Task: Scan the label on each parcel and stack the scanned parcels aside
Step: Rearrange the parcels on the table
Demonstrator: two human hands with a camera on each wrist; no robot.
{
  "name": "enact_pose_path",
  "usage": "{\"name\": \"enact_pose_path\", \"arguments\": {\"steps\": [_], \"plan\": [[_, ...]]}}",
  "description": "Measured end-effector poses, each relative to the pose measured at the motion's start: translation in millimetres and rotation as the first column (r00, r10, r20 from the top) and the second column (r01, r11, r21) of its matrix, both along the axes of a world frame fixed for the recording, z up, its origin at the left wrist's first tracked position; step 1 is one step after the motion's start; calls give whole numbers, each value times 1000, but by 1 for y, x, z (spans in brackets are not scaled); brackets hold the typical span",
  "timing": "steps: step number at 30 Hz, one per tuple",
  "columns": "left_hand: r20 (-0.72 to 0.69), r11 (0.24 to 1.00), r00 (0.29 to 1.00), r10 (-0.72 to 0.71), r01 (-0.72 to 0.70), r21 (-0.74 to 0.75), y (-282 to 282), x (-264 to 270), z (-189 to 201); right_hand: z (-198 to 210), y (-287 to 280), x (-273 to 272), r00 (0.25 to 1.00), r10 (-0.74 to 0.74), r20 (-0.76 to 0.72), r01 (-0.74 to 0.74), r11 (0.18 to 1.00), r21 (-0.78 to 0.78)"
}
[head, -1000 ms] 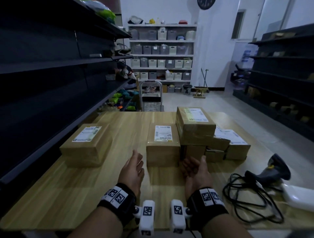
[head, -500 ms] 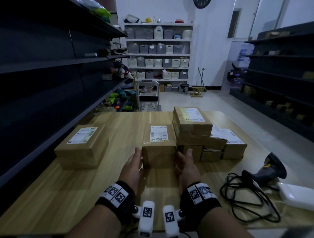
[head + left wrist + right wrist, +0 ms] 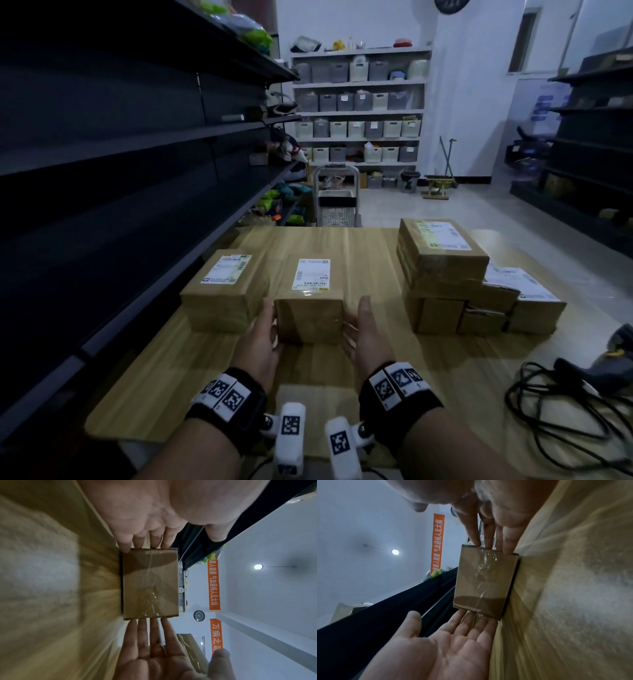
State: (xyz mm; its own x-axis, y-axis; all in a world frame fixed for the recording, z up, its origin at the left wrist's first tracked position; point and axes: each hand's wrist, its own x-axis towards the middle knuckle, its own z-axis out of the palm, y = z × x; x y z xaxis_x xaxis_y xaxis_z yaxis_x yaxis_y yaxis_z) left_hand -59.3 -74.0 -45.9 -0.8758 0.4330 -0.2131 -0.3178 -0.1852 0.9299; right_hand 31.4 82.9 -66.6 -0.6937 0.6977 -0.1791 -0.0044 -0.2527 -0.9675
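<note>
Wood-grain bench (image 3: pixel 370 250): both hands, left (image 3: pixel 258 337) and right (image 3: pixel 368 337), flat-fingered, apparently press the taped cardboard parcel's (image 3: pixel 310 308) sides.

Head view high, facing down the table (image 3: pixel 370 246), wrist views low, close (both sideways), sharing one parcel (image 3: pixel 150 584).

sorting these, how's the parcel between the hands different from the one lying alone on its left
The held parcel is narrower, with its short end facing the camera; the left parcel is broader. The held parcel is pressed between the left hand and right hand; nothing touches the left parcel. Both are brown cardboard with white labels on top.
</note>
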Motion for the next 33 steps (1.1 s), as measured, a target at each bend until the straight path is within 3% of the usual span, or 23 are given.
{"name": "enact_pose_path", "arguments": {"steps": [5,9,11,14,17,19,25,29,33], "plan": [[-157,996,988,-3,-12,-92,-20,0,19,16,0,-9,997,28,76,-39,986,160],[-344,947,907,244,-299,-117,-36,-41,48,36,13,-18,990,4,138,-42,961,272],[-442,913,855,273,-375,-162,-45,-79,56,42,14,-25,985,25,168,-82,937,339],[-594,808,800,78,-400,-432,-55,-130,59,45,10,-32,973,105,204,-187,879,439],[-547,636,824,-149,-344,-691,-62,-168,47,36,11,-40,970,116,214,-205,862,463],[-510,592,829,-230,-297,-749,-67,-177,35,29,10,-46,977,85,194,-166,876,453],[-544,704,820,-180,-279,-653,-77,-177,18,21,8,-68,973,63,221,-165,861,481],[-522,726,839,-153,-263,-636,-77,-174,22,28,-1,-88,947,174,269,-287,836,468],[-513,719,843,-161,-256,-646,-79,-175,24,26,-1,-97,946,201,253,-302,832,466]]}}
